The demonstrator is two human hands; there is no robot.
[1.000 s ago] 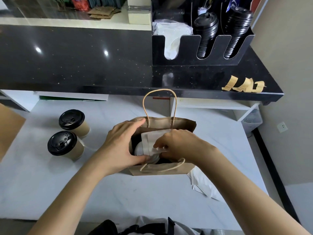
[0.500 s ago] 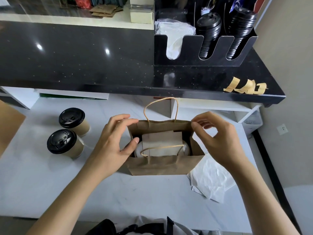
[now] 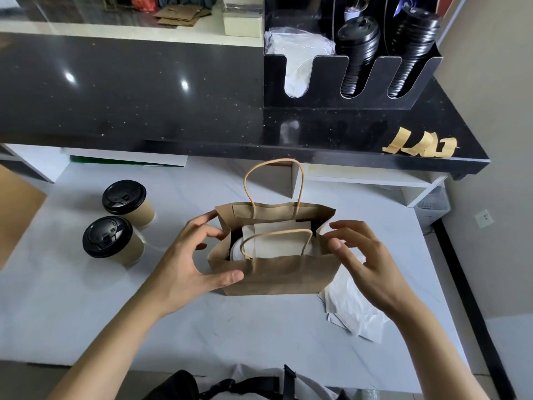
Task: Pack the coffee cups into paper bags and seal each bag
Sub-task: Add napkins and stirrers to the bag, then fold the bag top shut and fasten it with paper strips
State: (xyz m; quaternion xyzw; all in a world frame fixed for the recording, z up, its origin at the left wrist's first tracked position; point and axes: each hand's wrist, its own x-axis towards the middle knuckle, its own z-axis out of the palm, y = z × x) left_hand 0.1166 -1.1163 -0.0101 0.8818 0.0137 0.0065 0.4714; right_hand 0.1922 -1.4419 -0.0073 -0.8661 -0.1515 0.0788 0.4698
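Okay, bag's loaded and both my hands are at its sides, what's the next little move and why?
Probably press the paper bag's two top edges together. Its mouth gapes open with the contents already in, the left hand holds the left end, the right hand hovers at the right end, and tape strips wait on the black counter.

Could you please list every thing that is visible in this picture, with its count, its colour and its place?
paper bag: one, brown, open, centre of the white table
white items in the bag: number unclear, under the near handle
coffee cups: two, tan with black lids, left on the table
white paper: crumpled, right of the bag
lid organiser: one, black, on the black counter
lid stacks: two, black, in the organiser
tape strips: a few, tan, counter's right edge
left hand: fingers hold the bag's left end
right hand: fingers curled at the bag's right end
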